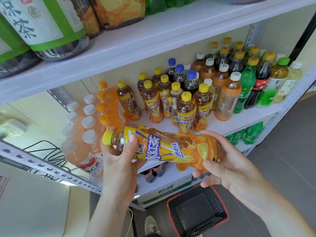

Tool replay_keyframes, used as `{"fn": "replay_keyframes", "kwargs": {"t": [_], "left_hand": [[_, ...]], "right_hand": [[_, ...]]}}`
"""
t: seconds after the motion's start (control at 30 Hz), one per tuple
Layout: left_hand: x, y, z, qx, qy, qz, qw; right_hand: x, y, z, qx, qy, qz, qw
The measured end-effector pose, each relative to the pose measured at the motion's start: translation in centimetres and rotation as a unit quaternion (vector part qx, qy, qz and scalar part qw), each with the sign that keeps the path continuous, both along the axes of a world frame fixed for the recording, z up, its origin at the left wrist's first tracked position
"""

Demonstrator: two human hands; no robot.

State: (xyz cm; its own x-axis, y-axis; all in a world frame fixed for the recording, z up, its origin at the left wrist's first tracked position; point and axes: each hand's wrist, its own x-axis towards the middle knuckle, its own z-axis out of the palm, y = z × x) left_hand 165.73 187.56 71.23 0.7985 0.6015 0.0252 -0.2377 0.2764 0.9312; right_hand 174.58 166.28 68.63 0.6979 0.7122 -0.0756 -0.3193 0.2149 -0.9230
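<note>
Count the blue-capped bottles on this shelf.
3, all on the middle shelf, in a diagonal row: rear blue-capped bottle, middle blue-capped bottle, front blue-capped bottle. Others may be hidden behind neighbouring bottles.

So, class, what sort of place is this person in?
Probably a shop's drinks section: a shelf packed with rows of bottled drinks, a shopping basket on the floor, and the left hand and right hand holding an iced tea bottle.
</note>
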Motion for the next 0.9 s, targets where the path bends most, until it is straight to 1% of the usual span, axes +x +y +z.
{"fn": "replay_keyframes", "kwargs": {"t": [0.07,0.17,0.27,0.37,0.43,0.57,0.7,0.8,0.9], "left_hand": [[-0.2,0.3,-0.3,0.005,0.002,0.003,1.0],[-0.5,1.2,-0.4,0.0,0.004,-0.037,0.999],[-0.9,1.8,-0.3,0.038,0.023,-0.058,0.997],[-1.4,1.5,-0.6,0.085,0.036,-0.039,0.995],[-1.7,1.0,-0.6,0.095,0.039,-0.03,0.994],[-1.7,0.6,-0.5,0.098,0.063,-0.018,0.993],[-1.6,0.7,-0.4,0.116,0.094,-0.008,0.989],[-1.8,0.9,-0.5,0.147,0.109,0.005,0.983],[-2.1,1.1,-0.5,0.175,0.102,-0.023,0.979]], "right_hand": [[-0.5,-1.0,0.0,-0.013,-0.013,-0.022,1.0],[0.1,-1.1,0.6,-0.017,0.012,-0.059,0.998],[0.3,-1.6,1.3,-0.035,0.0,-0.073,0.997],[0.3,-1.8,1.6,-0.041,-0.028,-0.088,0.995],[0.5,-1.7,1.4,-0.037,-0.045,-0.098,0.993],[0.9,-1.5,1.2,0.0,-0.038,-0.071,0.997],[1.4,-2.2,1.2,-0.018,-0.053,-0.062,0.996],[1.5,-2.2,1.6,-0.023,-0.039,-0.065,0.997],[1.5,-2.1,1.7,-0.035,-0.025,-0.095,0.995]]}}
